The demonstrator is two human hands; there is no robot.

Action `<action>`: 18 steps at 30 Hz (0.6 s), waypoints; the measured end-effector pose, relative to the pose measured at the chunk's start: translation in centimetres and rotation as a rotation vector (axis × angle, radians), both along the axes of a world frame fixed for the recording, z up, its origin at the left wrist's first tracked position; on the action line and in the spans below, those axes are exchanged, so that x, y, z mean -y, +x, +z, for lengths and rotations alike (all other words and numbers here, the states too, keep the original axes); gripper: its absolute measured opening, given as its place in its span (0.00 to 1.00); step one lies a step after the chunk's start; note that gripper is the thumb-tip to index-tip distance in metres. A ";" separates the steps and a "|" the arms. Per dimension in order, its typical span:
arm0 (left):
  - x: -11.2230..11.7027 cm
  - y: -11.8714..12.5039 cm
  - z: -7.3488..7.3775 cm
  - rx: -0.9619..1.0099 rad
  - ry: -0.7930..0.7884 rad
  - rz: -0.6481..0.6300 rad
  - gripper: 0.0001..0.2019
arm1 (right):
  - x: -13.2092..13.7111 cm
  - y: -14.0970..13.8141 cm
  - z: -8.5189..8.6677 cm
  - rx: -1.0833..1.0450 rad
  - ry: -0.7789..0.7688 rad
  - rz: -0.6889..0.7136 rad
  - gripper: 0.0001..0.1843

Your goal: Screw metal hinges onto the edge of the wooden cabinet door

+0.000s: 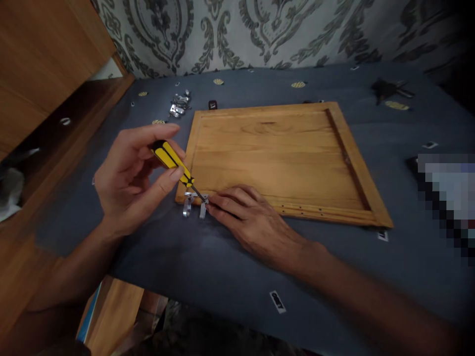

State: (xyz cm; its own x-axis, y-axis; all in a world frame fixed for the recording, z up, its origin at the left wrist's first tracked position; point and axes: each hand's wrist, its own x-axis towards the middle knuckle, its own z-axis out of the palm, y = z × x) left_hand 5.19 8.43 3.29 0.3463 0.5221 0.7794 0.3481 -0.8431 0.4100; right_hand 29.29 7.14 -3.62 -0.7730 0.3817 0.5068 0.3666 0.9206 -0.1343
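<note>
My left hand [135,173] grips a yellow and black screwdriver [170,159] between thumb and fingers. The screwdriver slants down to the right, its tip at the end of a shiny metal bracket with two curved hooks [187,205]. That bracket lies on the near left corner of a framed wooden panel [260,163], its hooks hanging over the front edge. Palm down, my right hand [256,227] rests along the panel's near rail, thumb and index fingertips pressed together at the bracket's right end. Any screw under the tip is too small to make out.
Several loose metal pieces [180,105] lie beyond the panel's left corner. A dark tool [389,91] sits at the far right, and a blurred-out object [449,198] at the right edge. Wooden furniture [55,64] stands left. Small holes dot the near rail [301,210].
</note>
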 end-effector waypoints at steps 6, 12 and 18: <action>0.6 0.4 0.1 0.164 -0.077 0.100 0.23 | -0.1 -0.1 -0.1 -0.016 0.001 0.009 0.16; 0.8 0.6 0.2 0.213 -0.084 0.120 0.21 | -0.1 -0.1 -0.1 -0.031 0.020 0.008 0.16; 0.8 0.4 -0.1 0.136 -0.079 0.101 0.25 | 0.0 -0.1 -0.2 -0.017 -0.001 0.009 0.16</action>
